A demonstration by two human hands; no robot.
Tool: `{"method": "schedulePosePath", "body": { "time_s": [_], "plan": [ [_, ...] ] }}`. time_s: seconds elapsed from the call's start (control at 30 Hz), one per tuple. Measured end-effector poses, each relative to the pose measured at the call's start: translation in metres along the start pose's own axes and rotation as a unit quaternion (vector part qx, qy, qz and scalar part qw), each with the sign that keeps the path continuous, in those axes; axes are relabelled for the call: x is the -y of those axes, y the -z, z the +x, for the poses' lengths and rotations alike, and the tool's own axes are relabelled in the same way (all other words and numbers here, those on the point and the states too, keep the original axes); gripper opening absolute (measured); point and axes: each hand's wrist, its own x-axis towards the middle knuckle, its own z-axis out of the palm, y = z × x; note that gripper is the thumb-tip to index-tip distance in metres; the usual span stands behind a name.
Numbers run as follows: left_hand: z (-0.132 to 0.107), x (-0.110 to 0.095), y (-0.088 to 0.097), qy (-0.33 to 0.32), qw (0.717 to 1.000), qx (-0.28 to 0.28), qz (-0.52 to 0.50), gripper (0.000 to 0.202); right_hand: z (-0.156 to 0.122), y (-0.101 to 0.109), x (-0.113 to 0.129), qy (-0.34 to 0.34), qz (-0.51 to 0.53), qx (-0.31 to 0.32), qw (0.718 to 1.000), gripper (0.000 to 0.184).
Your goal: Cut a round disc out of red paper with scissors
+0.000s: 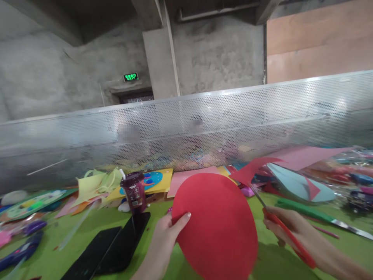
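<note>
My left hand [167, 235] pinches the left edge of a large red paper disc [217, 225], holding it up over the green table [72, 229], thumb on the front face. My right hand [287, 229] is closed round the red handles of a pair of scissors [279, 223]. The scissor blades point up and left toward the disc's upper right edge, next to a curled red paper offcut [252, 169].
Two black phones [112, 247] lie at the lower left, beside a dark purple lidded cup [134, 192]. Coloured paper sheets and cut shapes [96, 184] litter the table. A perforated metal screen [186, 128] runs across the back. Green-handled scissors [309, 213] lie at the right.
</note>
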Motion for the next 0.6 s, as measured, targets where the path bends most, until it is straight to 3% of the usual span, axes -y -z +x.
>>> {"method": "schedulePosePath", "body": {
  "time_s": [0.23,0.6],
  "plan": [
    [-0.009,-0.008,-0.009,0.004,1.0,0.018,0.015,0.038,-0.003,0.001,0.002,-0.015,0.031,0.084,0.996,0.035],
    [-0.008,-0.003,-0.003,0.017,0.998,0.042,0.037,0.038,-0.005,0.001,-0.009,-0.025,0.033,0.076,0.996,0.032]
  ]
}}
